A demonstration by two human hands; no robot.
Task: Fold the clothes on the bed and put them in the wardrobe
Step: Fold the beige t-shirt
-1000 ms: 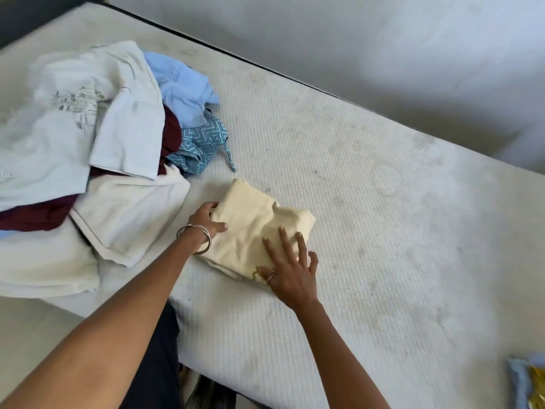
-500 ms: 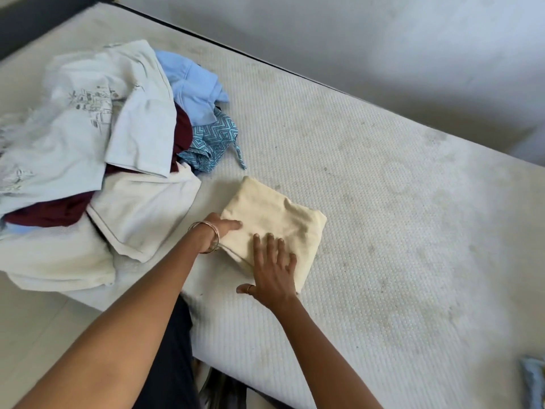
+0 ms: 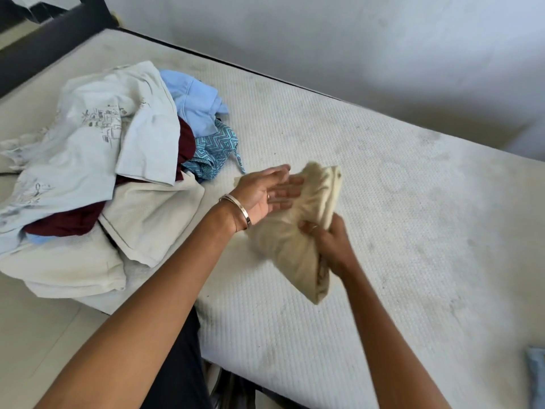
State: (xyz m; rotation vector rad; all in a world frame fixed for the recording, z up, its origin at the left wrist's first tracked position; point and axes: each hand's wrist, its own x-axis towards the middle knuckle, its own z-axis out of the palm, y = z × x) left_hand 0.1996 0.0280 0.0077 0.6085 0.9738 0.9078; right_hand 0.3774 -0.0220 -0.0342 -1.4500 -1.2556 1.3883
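The right hand (image 3: 330, 243) grips the folded cream cloth (image 3: 298, 231) and holds it up above the bed (image 3: 383, 202). The left hand (image 3: 265, 193) is flat with fingers straight, its palm against the side of the cloth. A pile of clothes (image 3: 97, 172) lies on the bed's left side.

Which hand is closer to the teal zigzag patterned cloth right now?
Left. The left hand lies open just right of the teal zigzag cloth; the right hand grips the folded cream garment, farther away and nearer the camera.
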